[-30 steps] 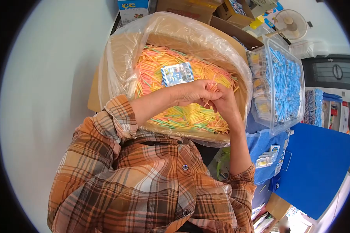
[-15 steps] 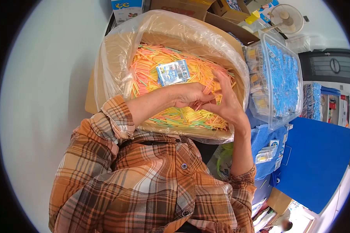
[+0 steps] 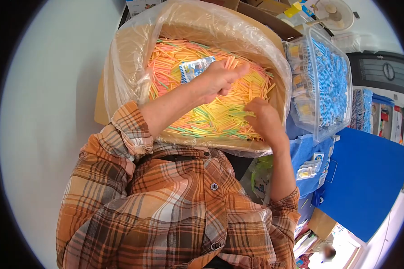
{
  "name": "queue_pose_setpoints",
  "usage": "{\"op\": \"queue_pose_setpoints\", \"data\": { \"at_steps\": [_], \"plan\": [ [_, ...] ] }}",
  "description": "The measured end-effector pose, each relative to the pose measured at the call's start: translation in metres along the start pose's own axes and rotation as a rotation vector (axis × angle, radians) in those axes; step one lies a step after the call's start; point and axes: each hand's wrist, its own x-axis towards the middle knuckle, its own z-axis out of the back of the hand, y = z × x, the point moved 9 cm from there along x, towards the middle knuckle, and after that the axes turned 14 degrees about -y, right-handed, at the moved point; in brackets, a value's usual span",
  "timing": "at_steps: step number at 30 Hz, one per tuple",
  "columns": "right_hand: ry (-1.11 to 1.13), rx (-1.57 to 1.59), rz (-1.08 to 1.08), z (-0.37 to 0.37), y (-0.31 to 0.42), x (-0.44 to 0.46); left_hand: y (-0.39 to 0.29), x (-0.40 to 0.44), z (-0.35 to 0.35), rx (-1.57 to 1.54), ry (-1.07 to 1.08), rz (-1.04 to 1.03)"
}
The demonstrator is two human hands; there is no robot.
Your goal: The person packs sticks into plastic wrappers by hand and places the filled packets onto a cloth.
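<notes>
fingers [image 3: 223, 91] of the left hand [image 3: 211, 81] curl round a small bunch of sticks [image 3: 231, 62] above the plastic-lined box [image 3: 132, 58]; the right hand [image 3: 268, 120] is bent near the loose sticks [image 3: 220, 117] filling it, whether gripping any i cannot tell; a blue-and-white packet [image 3: 193, 68] lies on the heap, partly behind the left hand

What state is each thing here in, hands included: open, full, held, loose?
Loose sticks: heaped, pointing many ways
Left hand: closed around some pinkish sticks
Right hand: fingers bent at the heap; grip unclear
Cardboard box: open
Plastic liner: draped over the box's rim
Printed packet: lying on the heap, partly hidden
Clear bin: filled with blue-and-white packets
Fan: spinning or still, cannot tell
</notes>
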Motion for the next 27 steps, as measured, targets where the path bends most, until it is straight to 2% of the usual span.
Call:
{"op": "queue_pose_setpoints", "data": {
  "at_steps": [3, 5, 6, 8, 11, 14, 17, 21, 25, 27],
  "plan": [
    [0.039, -0.175, 0.125, -0.022, 0.004, -0.01, 0.007, -0.002, -0.001, 0.097, 0.0, 0.0],
    [0.075, -0.293, 0.151, -0.032, -0.001, -0.01, 0.016, -0.004, -0.002, 0.062, 0.033, 0.087],
    [0.069, -0.274, 0.163, -0.03, 0.0, -0.011, 0.02, -0.004, -0.003, 0.043, 0.052, 0.13],
    [0.054, -0.242, 0.186, -0.021, 0.003, -0.011, 0.025, 0.0, -0.006, 0.081, 0.101, 0.08],
    [-0.089, -0.161, 0.066, 0.011, -0.006, -0.015, 0.03, 0.001, -0.007, 0.193, 0.091, 0.028],
    [-0.142, 0.34, -0.47, 0.018, -0.044, -0.021, 0.042, 0.001, -0.011, 0.214, 0.09, 0.016],
    [-0.257, 0.488, -0.516, 0.005, -0.032, -0.01, 0.053, -0.004, -0.017, 0.084, 0.146, 0.064],
    [-0.381, 0.302, -0.377, 0.005, 0.012, 0.015, 0.054, 0.0, -0.012, -0.079, 0.107, 0.105],
    [-0.372, 0.443, -0.321, 0.008, 0.02, 0.014, 0.045, 0.0, -0.005, -0.219, 0.091, 0.169],
    [-0.485, 0.626, -0.381, 0.006, 0.012, 0.005, 0.046, -0.001, -0.008, -0.261, 0.103, 0.167]
  ]
}}
